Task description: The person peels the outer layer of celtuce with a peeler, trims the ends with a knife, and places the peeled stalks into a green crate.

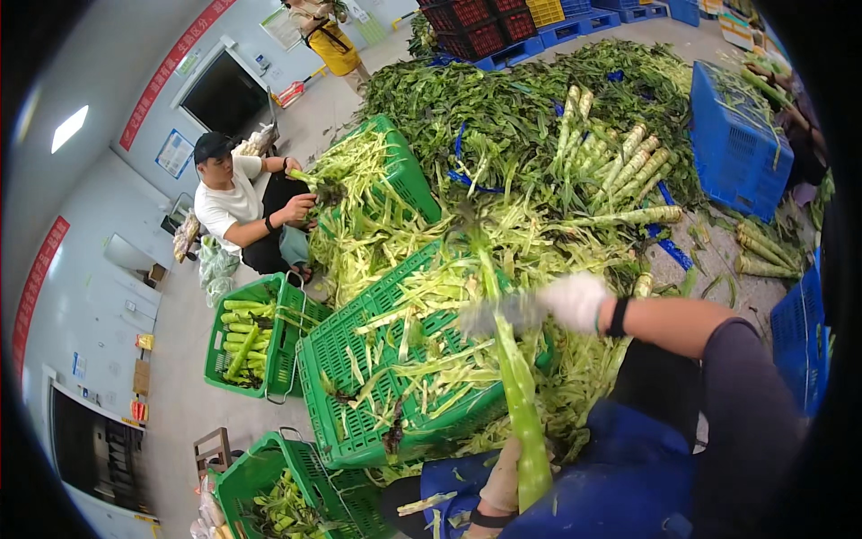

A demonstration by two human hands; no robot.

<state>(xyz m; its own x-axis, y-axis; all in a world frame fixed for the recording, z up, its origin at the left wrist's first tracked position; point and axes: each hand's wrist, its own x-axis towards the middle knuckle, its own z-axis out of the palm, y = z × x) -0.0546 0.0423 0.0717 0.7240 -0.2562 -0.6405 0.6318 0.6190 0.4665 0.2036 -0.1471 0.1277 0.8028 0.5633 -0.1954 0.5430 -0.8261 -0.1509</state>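
A long celtuce stalk [520, 397], pale green and partly peeled, stands tilted in front of me with dark leaves at its far tip. My left hand [504, 478], in a light glove, grips it low down near my lap. Across its upper part reaches my right hand [572, 303], in a white glove, closed around a blurred grey tool [481, 316] that lies against the stalk. Motion blur hides the tool's exact kind. Beneath the stalk an upturned green plastic crate [363, 384] bears strips of peel [444, 377].
Peeled stalks fill a green crate [217, 343]; another crate [236, 492] holds leafy trimmings. Unpeeled celtuce [630, 168] lies on a big leaf heap [512, 94]. A seated person [232, 195] handles a stalk at left. Blue crates [737, 148] stand at right. My blue apron [606, 478] covers my lap.
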